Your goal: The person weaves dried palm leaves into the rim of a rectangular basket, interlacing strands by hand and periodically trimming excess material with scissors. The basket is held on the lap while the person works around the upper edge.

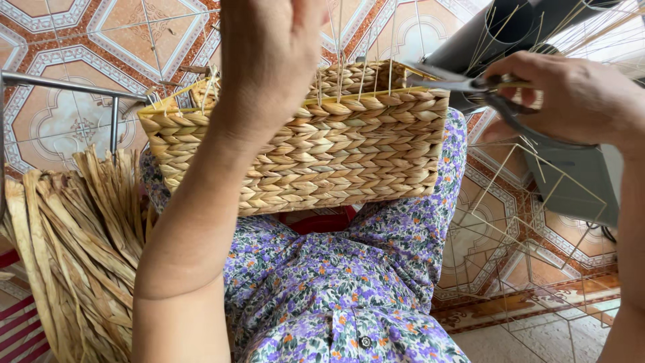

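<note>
A rectangular woven straw basket (316,148) rests on my lap, on floral-print clothing (336,289). Thin upright wire strands (366,47) stick up from its rim. My left hand (269,54) is raised over the basket's near rim, fingers closed around those strands. My right hand (571,94) grips dark-handled scissors (463,84), whose blades point left at the basket's top right corner among the strands.
A bundle of dried flat straw (74,249) lies at my left beside a metal frame (67,87). Thin wire frames (531,228) stand at right on the patterned tile floor (60,40). A grey machine (571,181) sits behind my right hand.
</note>
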A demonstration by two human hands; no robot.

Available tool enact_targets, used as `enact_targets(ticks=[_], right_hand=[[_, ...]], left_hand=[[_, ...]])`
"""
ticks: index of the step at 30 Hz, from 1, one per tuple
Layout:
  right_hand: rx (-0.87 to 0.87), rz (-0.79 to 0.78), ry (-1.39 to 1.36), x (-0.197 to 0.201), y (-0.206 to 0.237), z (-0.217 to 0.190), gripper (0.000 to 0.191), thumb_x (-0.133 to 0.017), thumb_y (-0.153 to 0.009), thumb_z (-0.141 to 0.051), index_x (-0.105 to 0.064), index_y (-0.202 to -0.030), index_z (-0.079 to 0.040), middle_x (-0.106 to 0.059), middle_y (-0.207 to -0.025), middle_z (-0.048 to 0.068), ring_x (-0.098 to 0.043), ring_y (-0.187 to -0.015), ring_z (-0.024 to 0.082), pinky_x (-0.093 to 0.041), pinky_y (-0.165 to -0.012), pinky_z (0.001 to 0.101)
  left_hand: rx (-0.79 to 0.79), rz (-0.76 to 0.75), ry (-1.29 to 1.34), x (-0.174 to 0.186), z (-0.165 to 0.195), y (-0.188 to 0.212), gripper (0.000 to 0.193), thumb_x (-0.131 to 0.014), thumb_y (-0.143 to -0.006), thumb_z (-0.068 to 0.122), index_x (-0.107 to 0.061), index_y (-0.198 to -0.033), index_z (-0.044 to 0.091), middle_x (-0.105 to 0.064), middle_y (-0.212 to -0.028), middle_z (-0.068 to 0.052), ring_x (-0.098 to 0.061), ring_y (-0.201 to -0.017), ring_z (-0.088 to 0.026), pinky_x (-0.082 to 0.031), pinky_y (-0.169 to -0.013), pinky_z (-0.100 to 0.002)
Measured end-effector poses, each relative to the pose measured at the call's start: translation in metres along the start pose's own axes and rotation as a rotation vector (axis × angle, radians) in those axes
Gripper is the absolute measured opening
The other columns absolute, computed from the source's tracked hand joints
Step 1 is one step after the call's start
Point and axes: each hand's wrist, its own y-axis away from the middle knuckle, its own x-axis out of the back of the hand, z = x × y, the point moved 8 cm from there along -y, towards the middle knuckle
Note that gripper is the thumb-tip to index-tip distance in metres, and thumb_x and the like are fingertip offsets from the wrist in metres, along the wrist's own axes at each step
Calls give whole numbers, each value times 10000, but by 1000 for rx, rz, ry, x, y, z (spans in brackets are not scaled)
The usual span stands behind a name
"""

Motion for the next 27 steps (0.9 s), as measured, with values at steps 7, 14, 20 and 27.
enact_targets(ticks=[7, 14, 20, 27], right_hand=[[155, 48, -64, 26, -23, -61, 700, -791, -765, -526, -645, -1370, -204, -765, -908, 66, -747, -765, 287, -601, -693, 414], [186, 35, -7, 26, -29, -66, 734, -851, -723, -534, -690, -1361, -209, -758, -783, 71, -744, -695, 261, -605, -656, 381], [133, 63, -69, 23, -30, -59, 596, -867, -734, -464, -745, -1283, -265, -761, -808, 108, -727, -648, 286, -598, -652, 404], [249, 150, 2, 33, -21, -72, 444, -805, -851, -315, -736, -1285, -257, -738, -784, 117, -706, -631, 290, -585, -618, 413]], left_hand=[[284, -340, -105, -65, -38, 26, 415, -804, -938, 433, -700, -854, 40, -695, -613, -80, -677, -533, -153, -545, -545, -340], [301, -301, 39, -103, -34, 11, 383, -822, -849, 410, -709, -628, 118, -687, -520, 3, -667, -445, -101, -543, -483, -274], [335, -313, 79, -102, -36, 9, 265, -785, -908, 317, -735, -733, 124, -688, -548, -4, -659, -456, -83, -544, -423, -281], [293, -201, 77, -76, -28, -2, 315, -775, -932, 215, -641, -679, 84, -675, -565, -14, -714, -535, -93, -574, -439, -228]])
